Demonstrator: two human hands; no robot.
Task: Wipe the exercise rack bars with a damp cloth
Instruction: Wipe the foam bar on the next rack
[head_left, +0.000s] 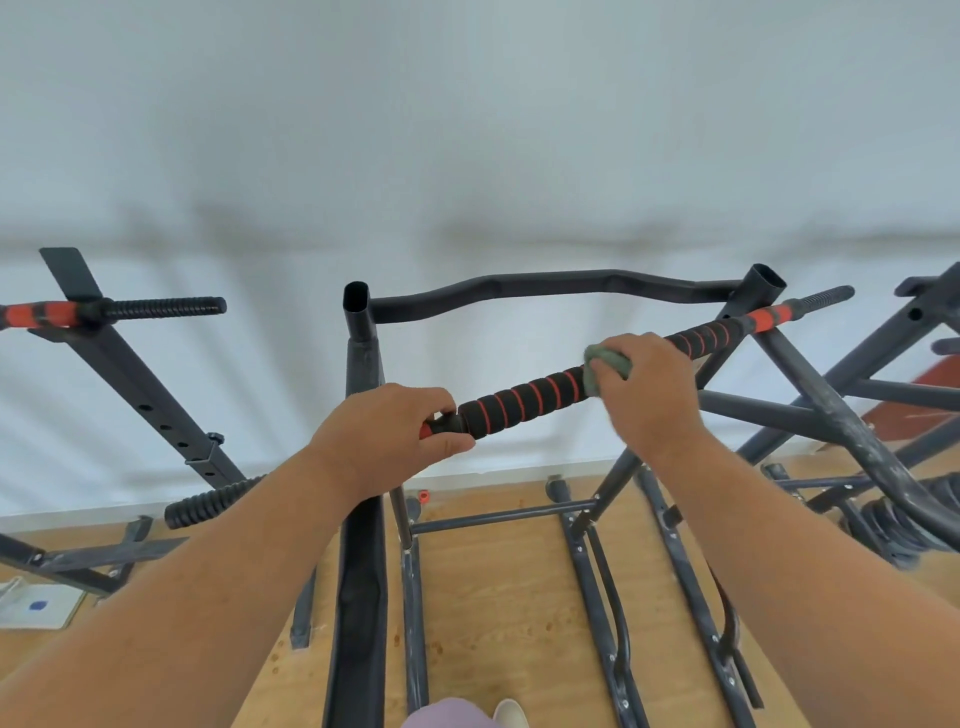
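Across the middle of the view runs a long bar wrapped in black foam with thin red stripes, slanting up toward the right. At the low end of this bar, the left hand is curled around the red and black tip, with the thumb tucked under it. Farther up the same bar, the right hand wraps around a small grey-green cloth and presses it onto the foam. A bit of the cloth pokes out past the fingers on the side facing the left hand.

Above the right hand, the bar goes on to an orange-red band and a black ribbed end. Behind the bar stands a black metal rack with open-topped square posts, and a bent black crossbar joins the posts behind the striped bar. Under the bar, thin black rails of the rack sit on a light brown wooden floor. Well to the left of the bar is another black slanted frame with holes in it, holding its own red and black bar. Behind everything is a white wall.
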